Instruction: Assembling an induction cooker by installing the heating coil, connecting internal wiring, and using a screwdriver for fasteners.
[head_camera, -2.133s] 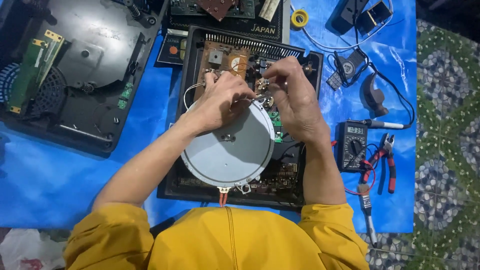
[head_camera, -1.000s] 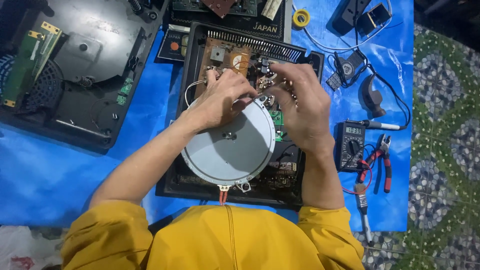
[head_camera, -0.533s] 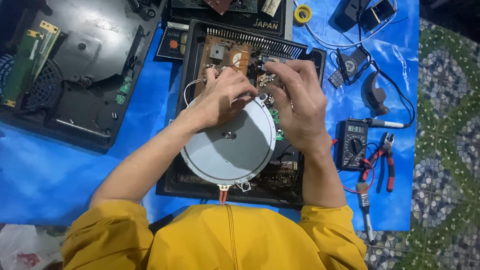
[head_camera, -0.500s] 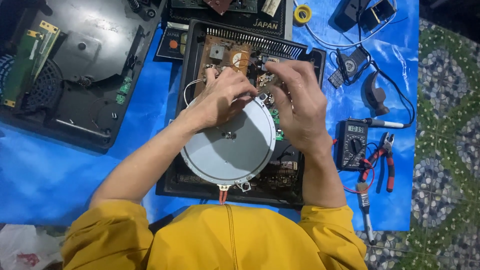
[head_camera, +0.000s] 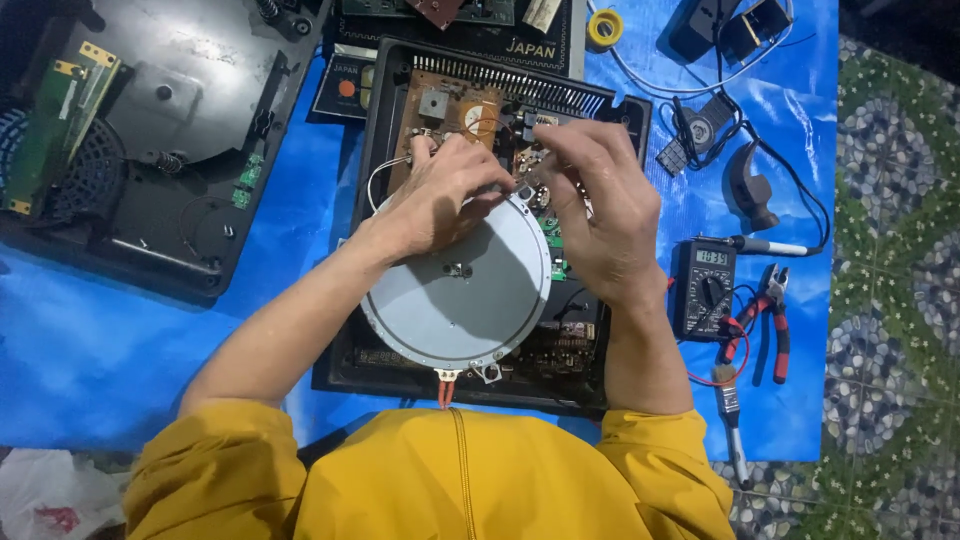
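Observation:
An opened black appliance case (head_camera: 372, 140) lies in front of me with a brown circuit board (head_camera: 455, 105) at its far end and a round grey coil disc (head_camera: 450, 305) over its middle. My left hand (head_camera: 440, 195) rests on the disc's far edge, fingers curled at the board. My right hand (head_camera: 595, 215) is beside it, fingertips pinched over small parts near the board's middle. Whatever the fingers grip is too small and hidden to tell.
A second opened black housing (head_camera: 150, 140) with green boards lies at left. At right on the blue sheet (head_camera: 90, 350) are a multimeter (head_camera: 703, 287), red-handled pliers (head_camera: 770, 320), a small brush (head_camera: 730, 420), a solder roll (head_camera: 604, 27) and black cabled devices (head_camera: 735, 175).
Both hands stay over the circuit board with only small finger shifts; the view has drifted slightly. Nothing else moved.

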